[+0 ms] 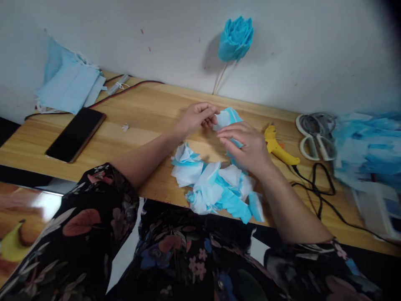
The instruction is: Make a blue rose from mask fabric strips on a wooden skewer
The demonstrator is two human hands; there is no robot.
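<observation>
1. Scraps (208, 190), blue and white, lie in a loose heap at the near edge of the wooden table (150, 154), between the person's forearms.
2. Far to the right, about level with the heap, stands a pale box (372, 205), with a blurred pile of blue pieces (369, 144) beyond it.
3. Just past the heap hovers the right hand (246, 144), half open, thumb and fingertips drawn near each other; I cannot tell whether anything is pinched there.
4. Yellow glue gun (280, 150): it lies right of that hand, nozzle pointing away from the person, its black cord (328, 205) looping to the right.
5. Phone (75, 136), dark screen up, lies on the left.
6. Slightly farther than the right hand, the left hand (203, 116) is loosely curled; its grip, if any, is unclear.
7. Between the two hands shows another scrap (223, 120), partly hidden by the right fingers.
8. White-handled scissors (313, 148) lie beyond the gun, handles toward the person.
9. Masks (69, 83) lie stacked at far left.
10. Blue flower (236, 39), on a thin stick, stands against the wall (175, 37).
</observation>
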